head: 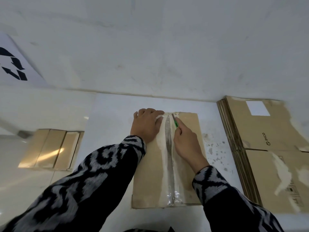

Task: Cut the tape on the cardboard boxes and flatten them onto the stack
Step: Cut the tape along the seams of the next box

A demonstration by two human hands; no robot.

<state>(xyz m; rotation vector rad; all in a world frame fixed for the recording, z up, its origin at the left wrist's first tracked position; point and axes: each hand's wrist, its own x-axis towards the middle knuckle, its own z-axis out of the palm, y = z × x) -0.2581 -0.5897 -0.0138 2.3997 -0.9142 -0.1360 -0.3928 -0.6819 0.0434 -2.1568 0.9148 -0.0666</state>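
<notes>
The right hand's fingers (179,131) are curled round a green-handled utility knife (175,122), its blade tip set at the far end of the taped seam. The right hand (187,148) sits just right of that seam. The left hand (146,125) lies flat, fingers straight and spread, pressing down the box's far left corner, touching the seam's edge and holding nothing.

The cardboard box (189,164) lies on the white surface (108,114), in front of the person, with clear tape (168,156) running lengthwise down its middle. It looks light and fairly stiff, likely to slide under the blade's drag, so the flat palm beside the cut seems the right anchor. The tape is thin and glossy, probably slick, and the paper skin beside it is already torn pale, so the face tears easily. For folding, the long edges or flaps look the best holds.

To the right, just beside the box, lies the stack of flattened boxes (267,148). On the left, well apart, more cardboard (51,148) lies lower down.
</notes>
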